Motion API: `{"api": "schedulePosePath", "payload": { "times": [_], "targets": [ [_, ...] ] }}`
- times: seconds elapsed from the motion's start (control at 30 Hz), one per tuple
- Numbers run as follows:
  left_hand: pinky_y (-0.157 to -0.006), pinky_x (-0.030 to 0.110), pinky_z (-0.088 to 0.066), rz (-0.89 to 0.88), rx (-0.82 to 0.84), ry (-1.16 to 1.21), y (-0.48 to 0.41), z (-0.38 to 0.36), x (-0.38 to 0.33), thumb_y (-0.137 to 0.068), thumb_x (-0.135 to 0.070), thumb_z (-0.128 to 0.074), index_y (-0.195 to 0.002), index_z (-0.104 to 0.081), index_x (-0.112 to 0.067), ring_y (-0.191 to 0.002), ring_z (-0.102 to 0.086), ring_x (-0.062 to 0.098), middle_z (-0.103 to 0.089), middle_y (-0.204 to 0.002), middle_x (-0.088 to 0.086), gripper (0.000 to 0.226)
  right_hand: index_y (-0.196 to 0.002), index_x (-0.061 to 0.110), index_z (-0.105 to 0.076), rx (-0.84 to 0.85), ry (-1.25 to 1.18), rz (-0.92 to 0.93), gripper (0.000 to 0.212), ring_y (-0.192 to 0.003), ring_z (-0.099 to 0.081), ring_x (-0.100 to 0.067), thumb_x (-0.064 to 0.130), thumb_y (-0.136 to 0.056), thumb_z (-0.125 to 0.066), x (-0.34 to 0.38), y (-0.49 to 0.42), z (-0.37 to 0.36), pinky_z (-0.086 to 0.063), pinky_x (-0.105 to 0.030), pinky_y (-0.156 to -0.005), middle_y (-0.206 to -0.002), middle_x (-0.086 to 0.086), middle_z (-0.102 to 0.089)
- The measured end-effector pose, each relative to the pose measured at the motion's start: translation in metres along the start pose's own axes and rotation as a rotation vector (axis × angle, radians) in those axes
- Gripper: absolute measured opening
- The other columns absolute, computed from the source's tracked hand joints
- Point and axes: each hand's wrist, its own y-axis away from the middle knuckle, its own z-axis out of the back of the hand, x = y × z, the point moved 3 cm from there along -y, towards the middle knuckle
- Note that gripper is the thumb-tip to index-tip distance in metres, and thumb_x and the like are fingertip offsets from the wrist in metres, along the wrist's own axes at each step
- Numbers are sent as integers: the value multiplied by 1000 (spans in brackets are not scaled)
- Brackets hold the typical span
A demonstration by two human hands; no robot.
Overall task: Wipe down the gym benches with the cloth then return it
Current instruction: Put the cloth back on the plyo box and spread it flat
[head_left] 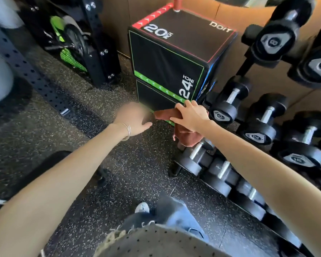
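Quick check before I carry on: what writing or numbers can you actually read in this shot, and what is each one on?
"20 INCH": top face of the plyo box, near its red-edged corner.
"DOIT": same top face, far corner, seen upside down.
"24 INCH": the box's green-edged side, reading sideways.
"8": end cap of an upper dumbbell; another "8" on its right-hand neighbour.
Lower dumbbell end caps: numbers too blurred to read.

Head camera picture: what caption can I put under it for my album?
Right hand holds a brown cloth beside the black plyo box, left hand reaching in.
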Motion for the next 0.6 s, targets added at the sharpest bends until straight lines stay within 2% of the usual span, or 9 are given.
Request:
{"api": "schedulePosePath", "payload": {
  "times": [0.17, 0.3, 0.6],
  "targets": [
    [-106, 43, -34, -20, 10, 1, -46, -10, 32, -89, -59, -34, -142, -35, -25, -131, -36, 27, -43, -142, 4, 63, -122, 24, -45, 10, 10, -30, 53, -105, -48, -34, 65, -88, -39, -14, -49, -3, -36, -38, -66, -114, -12, -51],
    [-106, 44, -34, -19, 38, 36, -97, -17, 53, -89, -59, -36, -142, -35, -23, -130, -37, 28, -44, -141, 6, 64, -123, 24, -45, 49, -2, -39, 55, -108, -48, -35, 65, -88, -39, -28, -101, -12, -42, -41, -72, -117, -13, -51],
    [-107, 42, -32, 7, 40, 30, -225, -3, 93, -90, -57, -36, -143, -34, -23, -131, -36, 28, -43, -142, 6, 63, -125, 24, -43, 42, -30, -21, 52, -108, -48, -35, 62, -90, -40, -80, -227, -1, -45, -41, -73, -115, -12, -51]
  ]
}}
